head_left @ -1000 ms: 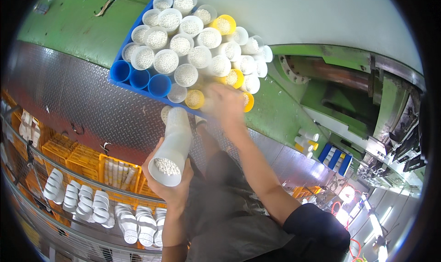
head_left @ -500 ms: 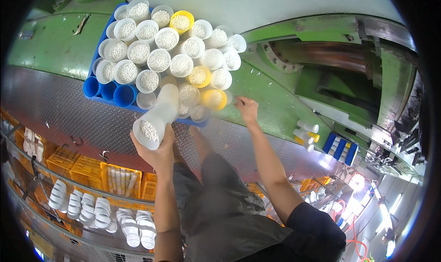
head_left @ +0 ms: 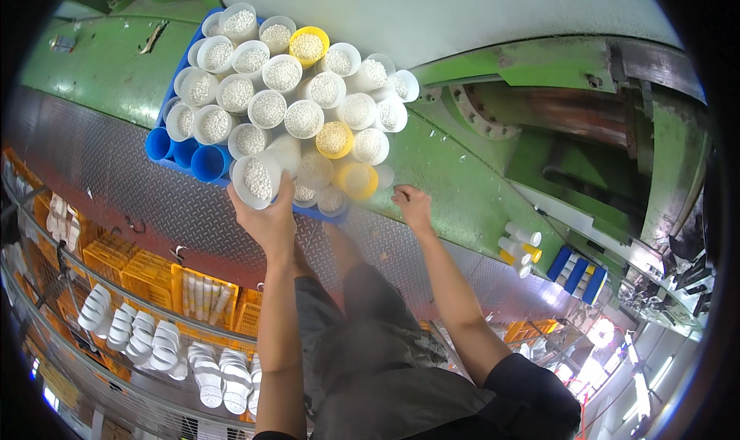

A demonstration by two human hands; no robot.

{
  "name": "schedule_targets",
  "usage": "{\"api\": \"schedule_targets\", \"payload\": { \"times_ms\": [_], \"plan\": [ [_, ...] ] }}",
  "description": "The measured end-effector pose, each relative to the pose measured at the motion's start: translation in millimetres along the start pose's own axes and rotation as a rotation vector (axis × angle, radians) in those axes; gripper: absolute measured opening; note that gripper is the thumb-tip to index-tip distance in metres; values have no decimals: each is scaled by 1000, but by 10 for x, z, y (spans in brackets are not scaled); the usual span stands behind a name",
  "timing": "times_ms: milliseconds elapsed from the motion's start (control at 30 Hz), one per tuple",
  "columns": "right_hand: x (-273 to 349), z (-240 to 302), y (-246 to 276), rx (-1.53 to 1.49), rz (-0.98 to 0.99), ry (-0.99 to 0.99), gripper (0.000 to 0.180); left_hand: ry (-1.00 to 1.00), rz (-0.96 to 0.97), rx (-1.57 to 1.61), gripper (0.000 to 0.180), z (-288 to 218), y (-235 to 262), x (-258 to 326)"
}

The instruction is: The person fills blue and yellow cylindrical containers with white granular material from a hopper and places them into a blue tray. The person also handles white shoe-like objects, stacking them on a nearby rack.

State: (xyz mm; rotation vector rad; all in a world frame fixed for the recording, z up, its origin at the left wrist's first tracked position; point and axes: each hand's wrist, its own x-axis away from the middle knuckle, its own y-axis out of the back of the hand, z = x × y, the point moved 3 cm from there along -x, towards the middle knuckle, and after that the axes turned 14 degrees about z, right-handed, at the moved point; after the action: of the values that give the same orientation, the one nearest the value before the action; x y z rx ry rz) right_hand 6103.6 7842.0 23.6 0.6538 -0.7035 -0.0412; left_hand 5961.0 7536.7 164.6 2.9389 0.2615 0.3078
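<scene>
A tall translucent white cup (head_left: 257, 181) of white pellets is in my left hand (head_left: 268, 222), whose fingers wrap round it at the front edge of the blue tray (head_left: 289, 208). The cup leans, its mouth toward me. Many similar pellet-filled cups (head_left: 267, 108) crowd the tray, a few of them yellow, such as the yellow cup (head_left: 308, 46) at the back. At the tray's front left corner stand three blue cups (head_left: 210, 162), with no pellets visible in them. Right of the tray, my right hand (head_left: 414, 205) hovers with curled fingers, and nothing shows in them.
The tray rests on a green machine ledge (head_left: 455, 185) above a metal tread-plate step (head_left: 123, 158). Farther right lie more white and yellow cups (head_left: 519, 249) and a blue rack (head_left: 576, 274). White sandals (head_left: 166, 346) and orange crates (head_left: 146, 273) sit at lower left.
My left hand has moved up toward the tray with the cup, which now shows a rounder mouth. My right hand has shifted slightly down, its fingers more curled.
</scene>
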Motion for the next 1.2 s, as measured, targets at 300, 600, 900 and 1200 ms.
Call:
{"api": "schedule_targets", "payload": {
  "times_ms": [300, 600, 900, 1200],
  "plan": [
    [78, 118, -68, -11, 42, -68, 17, -13, -49, -20, 50, 77, 43, 80],
    [126, 116, -96, 59, 83, -66, 21, 111, -54, -88, 48, -24, 172, 197],
    [168, 98, -129, -6, 112, -145, 22, 96, -70, 55, 49, -66, 290, 293],
    [289, 341, -117, -68, 136, -48, 26, 44, -53, 31, 50, 293, 158, 256]
  ]
}}
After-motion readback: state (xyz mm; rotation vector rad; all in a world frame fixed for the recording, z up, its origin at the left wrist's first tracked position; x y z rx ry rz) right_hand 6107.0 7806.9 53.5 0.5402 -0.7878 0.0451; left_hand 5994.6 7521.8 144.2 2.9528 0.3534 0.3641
